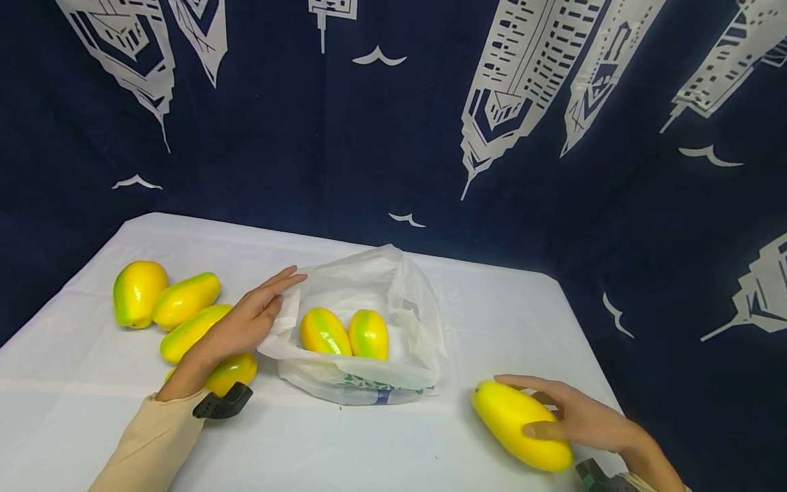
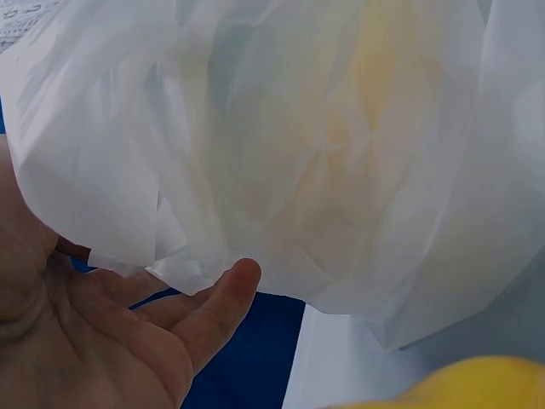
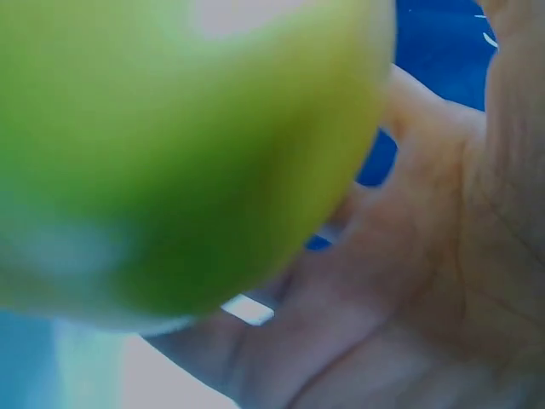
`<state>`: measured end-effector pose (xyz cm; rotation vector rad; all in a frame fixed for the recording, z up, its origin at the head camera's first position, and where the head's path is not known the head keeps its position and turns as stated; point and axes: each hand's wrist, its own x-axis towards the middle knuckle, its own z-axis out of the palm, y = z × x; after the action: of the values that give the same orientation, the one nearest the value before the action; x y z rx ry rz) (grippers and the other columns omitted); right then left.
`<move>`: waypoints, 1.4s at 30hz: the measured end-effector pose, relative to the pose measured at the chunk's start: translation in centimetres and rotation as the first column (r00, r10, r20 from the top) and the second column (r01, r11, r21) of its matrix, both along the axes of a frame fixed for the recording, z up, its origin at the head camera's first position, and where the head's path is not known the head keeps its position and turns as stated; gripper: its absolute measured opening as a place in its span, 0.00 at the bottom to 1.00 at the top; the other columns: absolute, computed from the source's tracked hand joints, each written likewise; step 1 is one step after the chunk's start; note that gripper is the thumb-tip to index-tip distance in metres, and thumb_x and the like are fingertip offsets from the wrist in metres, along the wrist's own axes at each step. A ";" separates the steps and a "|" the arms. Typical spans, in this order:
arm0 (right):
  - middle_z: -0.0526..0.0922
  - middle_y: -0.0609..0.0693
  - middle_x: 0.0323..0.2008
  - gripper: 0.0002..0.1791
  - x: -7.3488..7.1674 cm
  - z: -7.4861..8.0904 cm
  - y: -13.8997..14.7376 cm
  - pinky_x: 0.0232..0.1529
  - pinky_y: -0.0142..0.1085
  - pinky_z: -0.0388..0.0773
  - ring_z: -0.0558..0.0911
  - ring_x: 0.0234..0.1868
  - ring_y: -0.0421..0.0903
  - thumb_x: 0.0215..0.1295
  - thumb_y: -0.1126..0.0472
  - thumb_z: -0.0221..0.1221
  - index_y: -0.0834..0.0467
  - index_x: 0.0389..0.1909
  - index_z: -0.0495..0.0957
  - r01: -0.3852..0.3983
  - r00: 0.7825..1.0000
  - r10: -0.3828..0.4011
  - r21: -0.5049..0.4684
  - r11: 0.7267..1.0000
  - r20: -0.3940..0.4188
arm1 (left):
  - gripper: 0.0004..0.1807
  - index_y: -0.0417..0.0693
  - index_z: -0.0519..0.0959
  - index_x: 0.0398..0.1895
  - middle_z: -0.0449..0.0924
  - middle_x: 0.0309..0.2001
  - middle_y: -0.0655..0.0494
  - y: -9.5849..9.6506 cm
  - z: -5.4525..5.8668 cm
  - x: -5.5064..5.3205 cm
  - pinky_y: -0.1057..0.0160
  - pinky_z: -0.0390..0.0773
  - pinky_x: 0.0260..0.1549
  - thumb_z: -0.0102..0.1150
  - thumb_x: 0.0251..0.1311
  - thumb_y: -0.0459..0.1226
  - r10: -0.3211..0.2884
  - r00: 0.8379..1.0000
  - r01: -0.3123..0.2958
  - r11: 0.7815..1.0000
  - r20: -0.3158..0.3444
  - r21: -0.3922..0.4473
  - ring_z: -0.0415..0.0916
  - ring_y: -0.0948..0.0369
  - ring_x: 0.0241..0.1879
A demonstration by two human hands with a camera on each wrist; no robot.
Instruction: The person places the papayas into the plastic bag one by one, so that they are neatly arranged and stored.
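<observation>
Two fruits (image 1: 324, 333) in bag (image 1: 313, 379), at least four loose fruits (image 1: 187, 301) out; your right hand (image 1: 574, 418) grips yellow fruit (image 1: 513, 424), left hand (image 1: 246, 320) touches bag, unclenched.

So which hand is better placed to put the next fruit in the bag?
Probably the right hand: it holds a yellow fruit, while the left hand holds none and touches the edge of the open bag.

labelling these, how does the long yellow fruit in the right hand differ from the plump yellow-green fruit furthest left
The right hand holds the long yellow fruit; the plump yellow-green fruit is unheld. In the head view, the long one is slimmer and mostly yellow; the plump one rounder, with a green side. Both look smooth.
</observation>
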<state>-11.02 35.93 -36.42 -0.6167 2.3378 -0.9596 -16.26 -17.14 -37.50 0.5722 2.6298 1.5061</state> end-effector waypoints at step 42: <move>0.66 0.54 0.71 0.33 -6.7 6.1 -12.5 0.61 0.54 0.77 0.70 0.69 0.61 0.72 0.45 0.57 0.40 0.75 0.58 0.257 0.966 -0.259 -0.088 0.962 -0.012 | 0.27 0.47 0.63 0.75 0.46 0.81 0.47 0.2 -0.3 0.0 0.34 0.47 0.74 0.35 0.76 0.29 0.007 1.000 -0.008 0.999 -0.028 -0.033 0.42 0.44 0.80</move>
<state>-17.70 23.43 -30.32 -0.3612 2.4500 -1.1791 -16.29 -16.97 -37.83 0.5855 2.6753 1.4642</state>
